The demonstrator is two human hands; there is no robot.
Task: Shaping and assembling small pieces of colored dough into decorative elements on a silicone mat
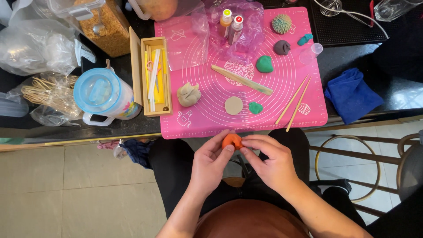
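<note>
My left hand [211, 163] and my right hand [269, 159] together pinch a small orange lump of clay [231, 140] just in front of the near edge of a pink silicone mat [269, 61]. On the mat lie a beige clay lump [188, 94], a flat beige disc [233, 105], a small green piece [255, 107], a bigger green piece [264, 64], a dark brown ball [281, 47], a teal bit [304, 39] and a spiky green ball [281, 23]. A flat wooden tool [242, 79] and two chopsticks [294, 103] rest there too.
A wooden box of modelling tools [155, 77] stands left of the mat, beside a blue-lidded jug [103, 94]. Two small paint bottles [231, 24] sit in a plastic bag. A blue cloth [350, 94] lies to the right. A metal stool frame [352, 163] is at the lower right.
</note>
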